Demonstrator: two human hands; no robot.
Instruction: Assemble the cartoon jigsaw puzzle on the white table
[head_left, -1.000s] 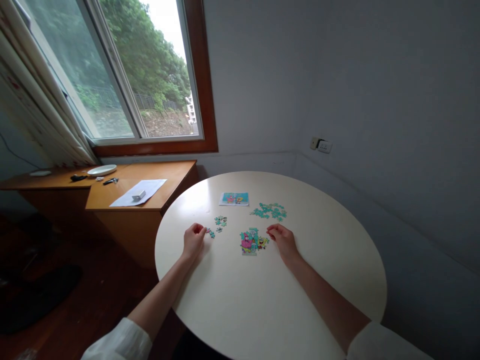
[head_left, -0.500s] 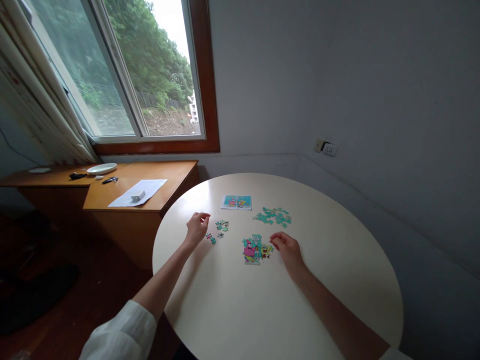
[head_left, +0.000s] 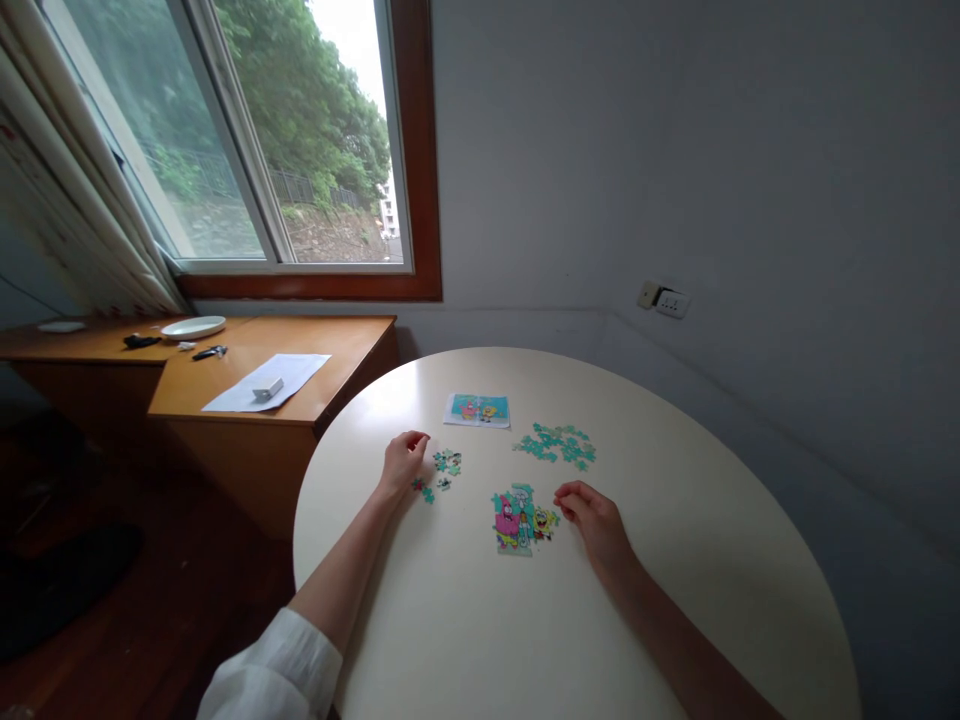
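Note:
A partly joined jigsaw puzzle (head_left: 517, 520) lies on the round table, showing a pink starfish, a tall teal figure and a yellow sponge character. Just right of it is my right hand (head_left: 596, 515), closed in a pinch close to the sponge's edge. Whether a piece sits between those fingertips I cannot make out. My left hand (head_left: 405, 462) has its fingers curled together beside a small group of loose puzzle pieces (head_left: 448, 462); anything in them is hidden. A red and teal piece cluster (head_left: 424, 490) lies just below that hand.
Many teal puzzle pieces (head_left: 559, 445) are spread behind my right hand. A printed reference picture (head_left: 478, 410) lies toward the far side of the pale round table (head_left: 480, 640). On the left, a wooden desk (head_left: 352, 345) carries paper, a small white box and a plate (head_left: 193, 328).
The view has shifted slightly. Both hands stay near the same spots; my left fingers look more closed together. The puzzle appears unchanged.

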